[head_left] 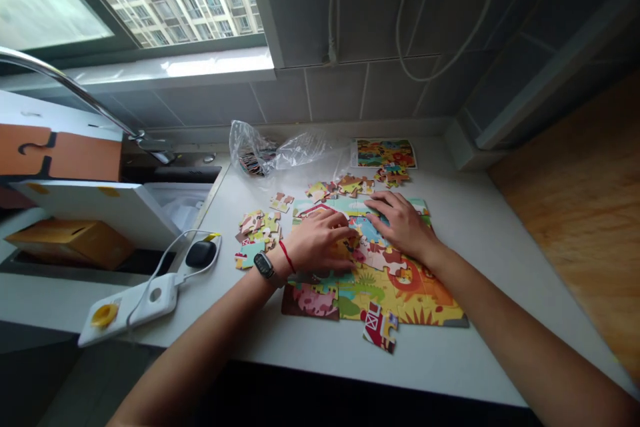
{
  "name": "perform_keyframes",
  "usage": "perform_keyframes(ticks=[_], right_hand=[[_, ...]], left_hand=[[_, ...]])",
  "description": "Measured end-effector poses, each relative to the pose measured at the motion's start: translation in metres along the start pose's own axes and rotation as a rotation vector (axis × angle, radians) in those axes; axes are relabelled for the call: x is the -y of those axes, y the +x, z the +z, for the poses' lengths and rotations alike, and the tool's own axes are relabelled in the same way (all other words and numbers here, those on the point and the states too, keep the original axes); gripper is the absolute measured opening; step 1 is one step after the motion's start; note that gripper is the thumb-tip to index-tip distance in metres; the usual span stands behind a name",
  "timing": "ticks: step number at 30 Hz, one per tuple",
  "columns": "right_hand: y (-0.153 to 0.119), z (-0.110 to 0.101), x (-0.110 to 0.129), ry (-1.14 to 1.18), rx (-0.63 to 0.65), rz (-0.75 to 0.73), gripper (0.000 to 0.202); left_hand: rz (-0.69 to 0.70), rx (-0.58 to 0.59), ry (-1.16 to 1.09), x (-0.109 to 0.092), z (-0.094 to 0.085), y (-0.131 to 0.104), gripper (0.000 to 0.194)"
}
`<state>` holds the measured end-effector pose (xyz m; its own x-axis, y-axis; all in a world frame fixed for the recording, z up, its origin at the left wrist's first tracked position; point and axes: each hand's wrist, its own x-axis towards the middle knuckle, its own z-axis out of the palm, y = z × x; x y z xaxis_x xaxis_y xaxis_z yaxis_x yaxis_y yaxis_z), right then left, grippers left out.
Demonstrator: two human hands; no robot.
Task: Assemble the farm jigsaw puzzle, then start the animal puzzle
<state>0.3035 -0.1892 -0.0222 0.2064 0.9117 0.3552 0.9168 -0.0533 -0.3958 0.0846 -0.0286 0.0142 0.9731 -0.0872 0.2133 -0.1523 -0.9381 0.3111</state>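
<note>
A colourful animal jigsaw puzzle (pixel 370 290) lies partly joined on the white counter. My left hand (pixel 317 240), with a red string and a dark watch at its wrist, rests palm down over the puzzle's left half, fingers apart; what lies under the palm is hidden. Over the upper right part is my right hand (pixel 403 223), fingers stretched toward the puzzle's top, touching its surface. Between the hands, loose brown-and-white joined pieces (pixel 383 257) lie on the picture. A red barn piece (pixel 379 328) overlaps the front edge. Neither hand visibly grips a piece.
Loose puzzle pieces (pixel 257 230) are heaped left of the puzzle, with more pieces (pixel 355 185) behind it. A clear plastic bag (pixel 295 150) and a picture card (pixel 385 153) lie near the wall. At left are a white power strip (pixel 130 310), a black charger (pixel 201 254) and a sink with boxes.
</note>
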Motion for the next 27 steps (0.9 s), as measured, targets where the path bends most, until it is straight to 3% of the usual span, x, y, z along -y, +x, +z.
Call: perform_keyframes(ticks=[9, 21, 27], right_hand=[[0.001, -0.003, 0.003, -0.025, 0.04, 0.01, 0.032], [0.002, -0.006, 0.007, 0.013, 0.073, 0.058, 0.034], [0.006, -0.032, 0.023, -0.003, 0.016, 0.082, 0.034]], left_hand=[[-0.044, -0.077, -0.065, -0.002, 0.01, -0.004, 0.039], [-0.058, -0.075, -0.186, 0.004, 0.01, -0.01, 0.039], [-0.084, -0.056, -0.215, 0.003, 0.009, -0.012, 0.039]])
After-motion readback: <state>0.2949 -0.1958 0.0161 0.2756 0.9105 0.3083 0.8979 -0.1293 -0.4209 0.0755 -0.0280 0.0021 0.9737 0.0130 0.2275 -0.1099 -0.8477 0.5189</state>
